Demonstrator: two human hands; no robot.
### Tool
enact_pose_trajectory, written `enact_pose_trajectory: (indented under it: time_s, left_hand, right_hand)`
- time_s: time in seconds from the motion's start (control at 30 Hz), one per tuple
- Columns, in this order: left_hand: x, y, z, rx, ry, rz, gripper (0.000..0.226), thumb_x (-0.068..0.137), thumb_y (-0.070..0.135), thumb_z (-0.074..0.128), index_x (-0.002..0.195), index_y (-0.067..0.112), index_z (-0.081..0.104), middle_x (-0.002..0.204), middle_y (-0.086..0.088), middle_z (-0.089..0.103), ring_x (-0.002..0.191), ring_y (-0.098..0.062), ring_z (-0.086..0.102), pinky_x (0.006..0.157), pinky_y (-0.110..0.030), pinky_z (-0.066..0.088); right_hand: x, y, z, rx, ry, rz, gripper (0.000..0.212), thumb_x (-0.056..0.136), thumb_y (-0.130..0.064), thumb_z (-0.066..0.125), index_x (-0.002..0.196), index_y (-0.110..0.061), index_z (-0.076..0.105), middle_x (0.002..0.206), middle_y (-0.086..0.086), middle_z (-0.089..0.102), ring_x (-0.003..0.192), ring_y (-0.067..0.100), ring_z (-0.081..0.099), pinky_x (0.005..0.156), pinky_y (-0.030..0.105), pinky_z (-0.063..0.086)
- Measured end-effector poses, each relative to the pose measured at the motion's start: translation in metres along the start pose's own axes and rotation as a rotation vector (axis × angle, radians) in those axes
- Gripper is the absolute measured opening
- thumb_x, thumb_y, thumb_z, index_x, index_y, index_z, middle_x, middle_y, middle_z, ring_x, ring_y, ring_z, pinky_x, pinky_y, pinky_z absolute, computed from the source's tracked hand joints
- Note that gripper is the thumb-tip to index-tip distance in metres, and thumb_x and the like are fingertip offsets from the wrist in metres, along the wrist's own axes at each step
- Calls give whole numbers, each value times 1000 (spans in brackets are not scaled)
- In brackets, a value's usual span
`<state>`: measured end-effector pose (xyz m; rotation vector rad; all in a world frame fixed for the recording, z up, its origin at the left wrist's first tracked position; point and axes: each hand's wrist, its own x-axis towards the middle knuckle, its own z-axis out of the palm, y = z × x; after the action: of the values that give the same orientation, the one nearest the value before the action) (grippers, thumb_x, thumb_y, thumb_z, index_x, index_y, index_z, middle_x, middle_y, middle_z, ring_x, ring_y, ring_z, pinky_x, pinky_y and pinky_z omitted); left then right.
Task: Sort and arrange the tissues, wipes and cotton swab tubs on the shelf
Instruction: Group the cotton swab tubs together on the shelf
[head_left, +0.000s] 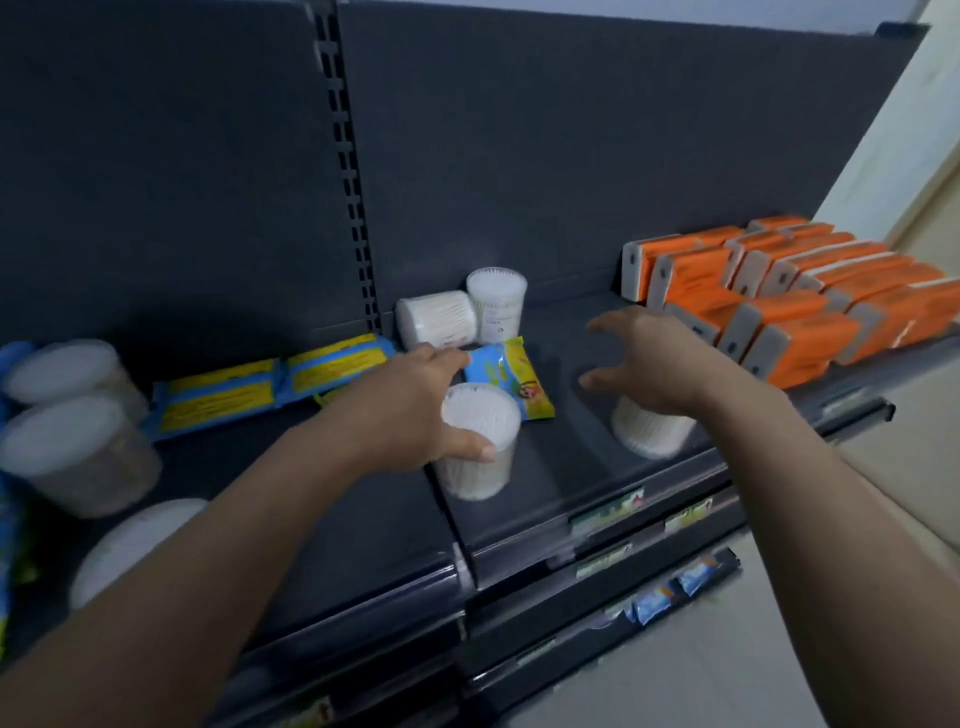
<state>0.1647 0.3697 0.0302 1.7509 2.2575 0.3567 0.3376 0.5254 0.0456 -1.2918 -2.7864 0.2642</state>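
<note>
- The left hand (415, 410) grips an upright swab tub (480, 447) near the front edge of the dark shelf (545, 499), with the thumb on the tub's near side and the fingers curled over its far rim
- The right hand (654, 364) hovers with its fingers spread and bent like a claw just above a second tub (652, 431) to the right; I cannot tell whether it touches the lid
- A blue and yellow wipes pack (511, 382) lies flat just behind the gripped tub, between the two hands
- Farther back, by the rear panel, a tipped tub (436, 325) lies on its side, touching a standing tub (496, 304) on its right
- Orange tissue packs (779, 291) stand on edge in rows at the far right of the shelf
- On the left, flat wipes packs (270, 389) lie side by side, and blurred tubs (78, 457) stand at the left edge
</note>
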Motion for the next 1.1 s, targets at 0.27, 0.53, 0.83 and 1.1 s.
enact_pose_trajectory:
  time_s: [0.27, 0.53, 0.83, 1.1]
  left_hand:
    - [15, 36, 32, 3, -36, -323, 80, 61, 58, 72, 128, 35, 36, 127, 3, 41, 108, -22, 49, 89, -39, 46]
    - [30, 54, 30, -119, 157, -211, 80, 67, 46, 70, 136, 34, 32, 129, 6, 38, 113, -16, 45, 82, -26, 35]
    - [96, 76, 43, -189, 27, 33, 91, 66, 39, 77, 141, 21, 28, 140, 2, 35, 126, -16, 38, 101, -25, 32]
    - [128, 83, 53, -156, -40, 82, 88, 68, 26, 76, 142, 24, 29, 140, 5, 29, 127, -14, 35, 93, -17, 27]
  right_hand:
    - [19, 71, 4, -102, -278, -28, 89, 77, -54, 66, 148, -26, 20, 154, 7, 21, 139, 35, 18, 111, 48, 26]
    - [30, 79, 9, -28, -346, -43, 87, 70, -37, 76, 142, -18, 31, 141, 11, 40, 126, 31, 43, 98, 38, 42]
    - [34, 101, -8, -1, -267, 46, 87, 69, -37, 77, 141, -31, 27, 137, 9, 30, 124, 33, 40, 99, 42, 42]
    - [56, 110, -7, 48, -235, -8, 94, 69, -35, 78, 145, -27, 23, 139, 6, 35, 124, 29, 43, 96, 37, 43]
